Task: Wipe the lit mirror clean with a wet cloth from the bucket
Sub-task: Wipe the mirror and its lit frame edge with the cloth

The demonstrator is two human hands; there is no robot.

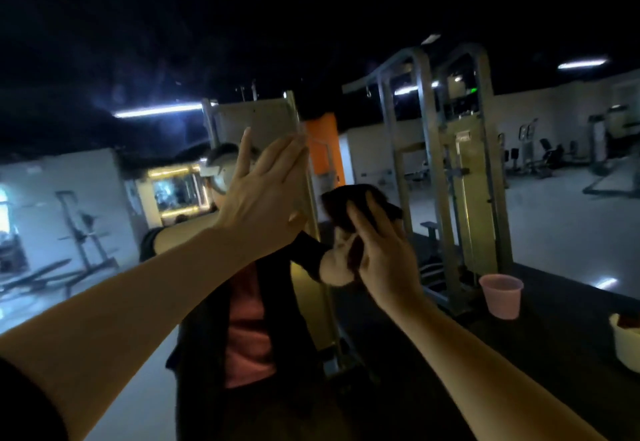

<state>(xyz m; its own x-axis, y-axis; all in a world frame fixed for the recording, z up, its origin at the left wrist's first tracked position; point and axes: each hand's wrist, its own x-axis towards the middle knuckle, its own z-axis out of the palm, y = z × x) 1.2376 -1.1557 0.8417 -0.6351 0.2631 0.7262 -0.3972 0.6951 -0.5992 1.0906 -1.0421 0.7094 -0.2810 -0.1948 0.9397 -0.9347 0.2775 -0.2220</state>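
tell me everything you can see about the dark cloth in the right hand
The cloth is dark, almost black, soft and bunched into a wad. The right hand holds it up against the mirror, fingers spread over its back, with its reflection meeting it. Its edges bulge out above the fingertips. Whether it is wet cannot be told.

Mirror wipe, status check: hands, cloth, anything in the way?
Left hand flat on the mirror, fingers straight. Right hand presses the dark cloth to the glass. Pink bucket low right, reflected. Nothing in the way.
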